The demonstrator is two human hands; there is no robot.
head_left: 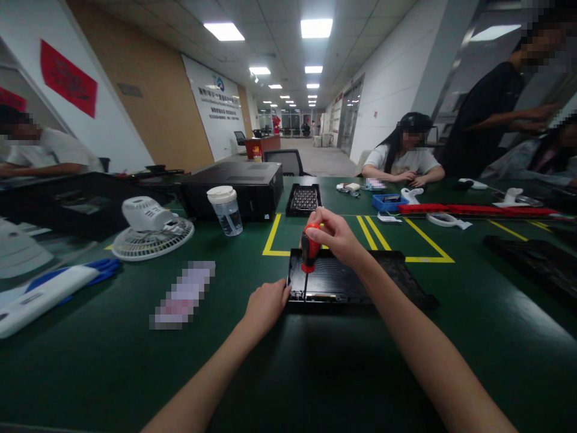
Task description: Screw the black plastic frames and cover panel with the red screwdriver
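Lying flat on a dark green, glossy-topped table (112,373), just below the middle of the view: a shallow, rectangular black casing (340,273) with raised sides, a smooth shiny panel inside and a thin pale strip along the near edge. Clock directions counted from this casing, twelve o'clock being straight ahead.

At nine o'clock, the left hand (265,304), touching the end wall with the thumb near the rim; impossible to tell whether pinching it or only bracing. Above the casing, at eleven o'clock, the right hand (336,234), fingers closed round the upper handle of a red-and-black screwdriver (309,255) with a thin metal shaft. Nearly upright, shaft pointing down toward the near edge at about eight o'clock; exact contact of the tip too small to make out.

By judgement, casing light and fairly stiff, slick on the panel and easily scratched or cracked there. Best taken by the two end walls, at three and nine o'clock, palms off the shiny face. Screwdriver light and rigid, with a thick handle offering a sure grip.

Farther off, at eleven o'clock, a black tray (305,199) of small cells; at ten, a clear, white-lidded plastic cup (228,210); at one, a small blue plastic bin (384,206); at three, another flat black part (532,264).
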